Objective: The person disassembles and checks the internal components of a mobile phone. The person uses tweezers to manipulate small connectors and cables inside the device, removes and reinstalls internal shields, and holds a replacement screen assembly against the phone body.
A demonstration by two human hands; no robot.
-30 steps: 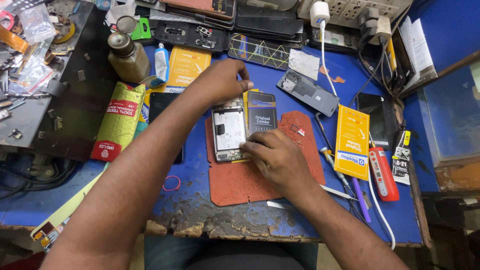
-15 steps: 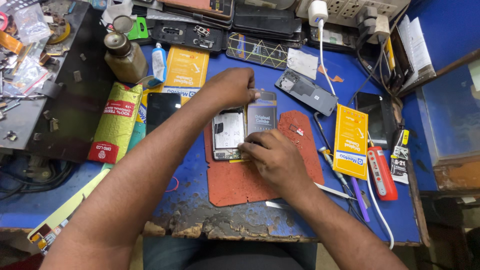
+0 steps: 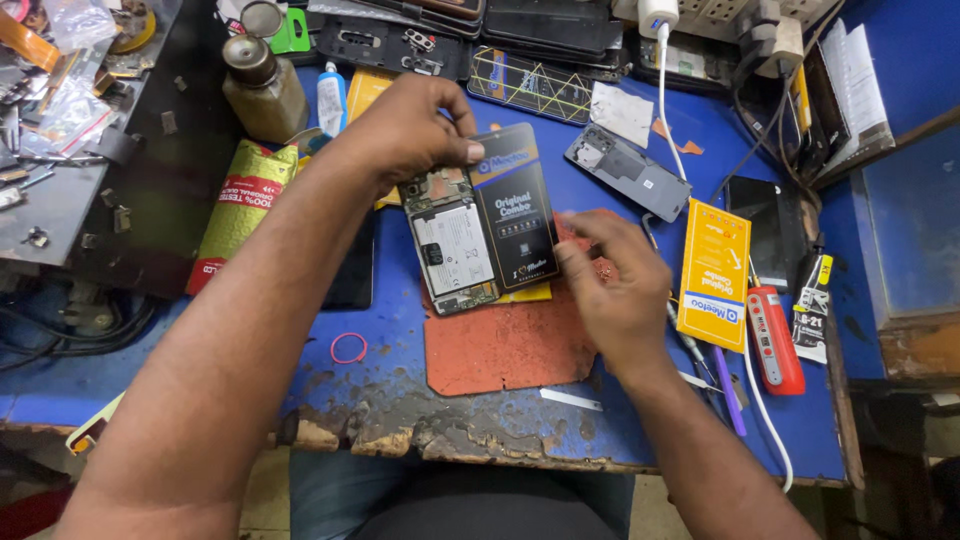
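Left hand [image 3: 405,130] pinches display panel [image 3: 515,210] (beside opened phone [image 3: 450,245]).

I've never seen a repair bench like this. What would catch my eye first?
At centre, an opened phone with its insides bared lies on a red mat, a black panel over its right side. The left hand pinches the panel's top; the right hand touches its lower right edge. A yellow packet lies further right.

Black rectangular display panel with orange top band and white print [image 3: 515,208]; opened phone body with white battery and dark green boards [image 3: 450,243]; worn red-orange rubber mat [image 3: 510,345]; chipped blue wooden bench [image 3: 400,390]; yellow flat cardboard packet [image 3: 714,272]; red pen-shaped tool [image 3: 775,338]; pink rubber ring [image 3: 349,348].
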